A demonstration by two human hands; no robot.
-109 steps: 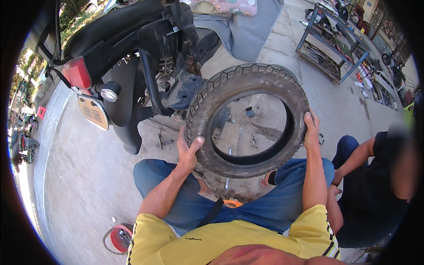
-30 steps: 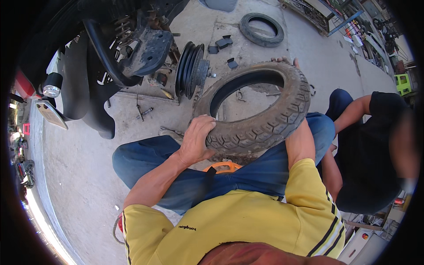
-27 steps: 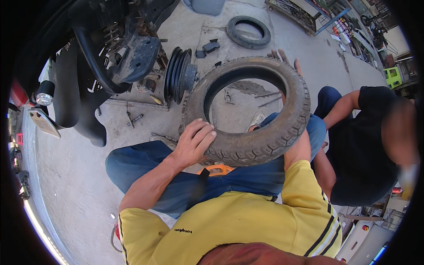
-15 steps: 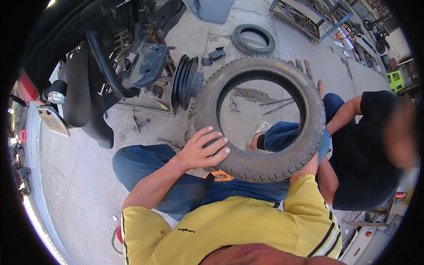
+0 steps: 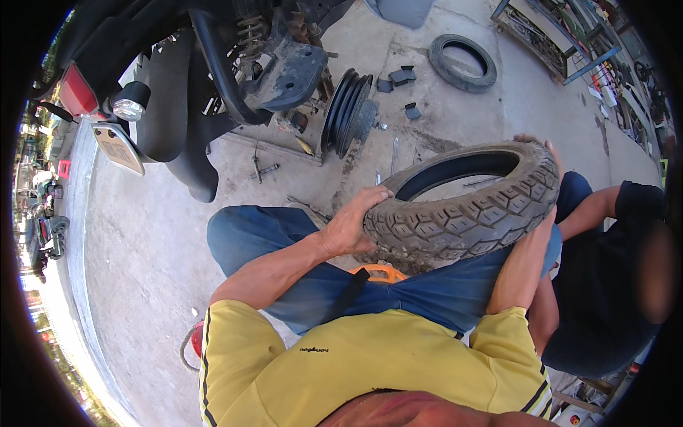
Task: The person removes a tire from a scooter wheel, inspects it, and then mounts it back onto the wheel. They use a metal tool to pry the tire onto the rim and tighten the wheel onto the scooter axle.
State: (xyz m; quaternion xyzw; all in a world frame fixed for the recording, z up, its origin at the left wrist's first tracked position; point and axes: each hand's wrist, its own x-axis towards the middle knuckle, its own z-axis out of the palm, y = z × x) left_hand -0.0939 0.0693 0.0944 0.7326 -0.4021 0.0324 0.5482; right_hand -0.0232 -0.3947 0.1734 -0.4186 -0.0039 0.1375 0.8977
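A black motorcycle tyre (image 5: 462,224) is held above my lap, tilted so its chunky tread faces me. Wrapped over its left side is my left hand (image 5: 356,222), with the thumb near the inner edge. My right hand (image 5: 557,161) grips the far right side, its forearm running up along the tread; part of that hand is hidden behind the rubber. Beyond the tyre, a black wheel rim (image 5: 346,114) stands upright on the concrete beside the raised rear of a motorcycle (image 5: 288,78).
Another person in a dark shirt (image 5: 605,285) sits close on my right. A second tyre (image 5: 462,62) lies farther off, near small dark blocks (image 5: 402,75). A cross-shaped wrench (image 5: 262,169) is on the floor at left. A metal rack (image 5: 544,43) stands at the far right.
The tyre has tipped from showing its sidewall to showing its tread, with both hands still on it. My view has shifted, moving the motorcycle and rim rightward in the picture.
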